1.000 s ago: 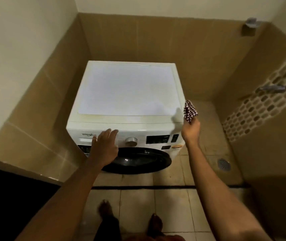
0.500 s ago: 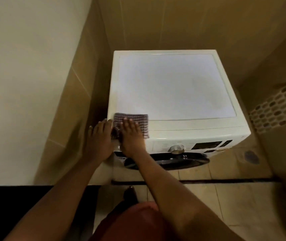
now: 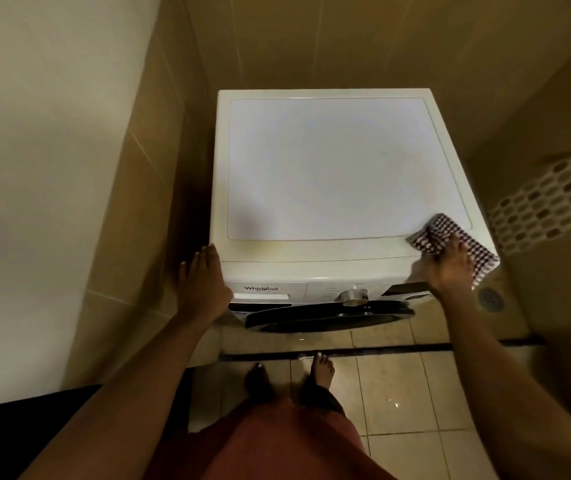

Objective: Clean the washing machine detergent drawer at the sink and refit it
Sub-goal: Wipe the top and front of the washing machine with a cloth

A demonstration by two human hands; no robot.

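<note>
A white front-loading washing machine [image 3: 329,168] stands in a tiled corner. Its detergent drawer [image 3: 266,292] sits flush in the front panel at the top left, under the brand name. My left hand [image 3: 204,282] rests with straight fingers against the machine's front left corner. A checked cloth [image 3: 450,242] lies on the front right corner of the top. My right hand [image 3: 448,268] presses down on that cloth with flat fingers. A silver dial [image 3: 355,296] and the dark round door [image 3: 329,315] show below the top edge.
Tiled walls close in on the left, back and right. A floor drain [image 3: 490,299] sits to the right of the machine. A dark threshold strip [image 3: 381,349] crosses the floor in front of my bare feet [image 3: 291,375].
My right hand has slid the checked cloth along the front edge of the top, from the left corner to the right corner. My left hand has stayed at the left corner.
</note>
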